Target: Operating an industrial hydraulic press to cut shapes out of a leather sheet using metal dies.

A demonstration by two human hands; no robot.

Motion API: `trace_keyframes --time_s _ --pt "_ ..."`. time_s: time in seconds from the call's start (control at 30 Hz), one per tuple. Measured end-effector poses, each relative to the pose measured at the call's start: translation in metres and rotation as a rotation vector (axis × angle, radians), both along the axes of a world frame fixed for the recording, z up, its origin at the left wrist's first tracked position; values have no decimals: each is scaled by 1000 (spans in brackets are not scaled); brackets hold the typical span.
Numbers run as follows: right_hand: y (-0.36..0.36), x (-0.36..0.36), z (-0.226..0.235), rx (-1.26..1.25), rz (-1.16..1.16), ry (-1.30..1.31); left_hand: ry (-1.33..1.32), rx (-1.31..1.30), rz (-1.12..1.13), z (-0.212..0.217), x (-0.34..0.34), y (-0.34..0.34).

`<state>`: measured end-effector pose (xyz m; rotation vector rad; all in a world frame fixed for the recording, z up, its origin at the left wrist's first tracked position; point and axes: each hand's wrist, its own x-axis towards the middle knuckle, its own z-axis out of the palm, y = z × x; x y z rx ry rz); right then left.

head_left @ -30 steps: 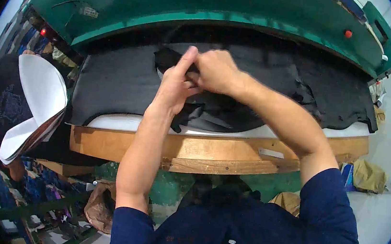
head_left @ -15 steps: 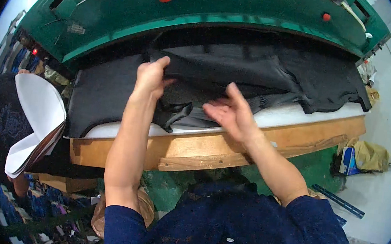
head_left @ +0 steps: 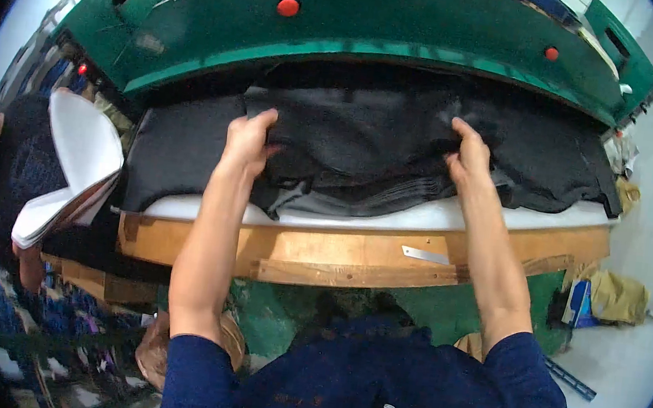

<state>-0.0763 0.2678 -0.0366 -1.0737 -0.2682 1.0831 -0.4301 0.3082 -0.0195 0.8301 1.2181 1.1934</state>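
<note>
Black, leather-like sheet material [head_left: 360,119] lies in layers with folds over a white board [head_left: 374,213] in front of me. My left hand [head_left: 247,143] is at the left part of the top layer, thumb up and fingers curled on the black sheet. Farther right, my right hand [head_left: 473,155] closes on the same sheet, its thumb pointing away from me and its fingertips partly hidden and blurred. Between my hands the near edge of the material hangs in wavy, stacked folds.
A wooden ledge [head_left: 321,248] with a small metal strip [head_left: 425,255] runs along the near side. Behind the material stands a green machine beam [head_left: 411,28] with red buttons. At left, a person holds white sheets [head_left: 80,140]. A tan bag [head_left: 618,298] sits right.
My right hand has moved right and away from me, onto the black sheet. The top layer is now flatter between my hands. My left hand stays about where it was.
</note>
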Motion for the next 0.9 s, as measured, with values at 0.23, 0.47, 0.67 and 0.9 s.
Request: trace_keyframes --time_s 0.23,0.47,0.67,0.9 --pt "-5 62 37 241 164 241 15 297 89 118 45 -60" --pt "-121 83 -36 22 320 252 111 341 338 70 101 -233" --pt "-161 153 -26 158 205 -742 39 114 606 -5 125 -322" --pt "-38 117 4 -97 866 -1276 -22 147 603 -26 138 -327"
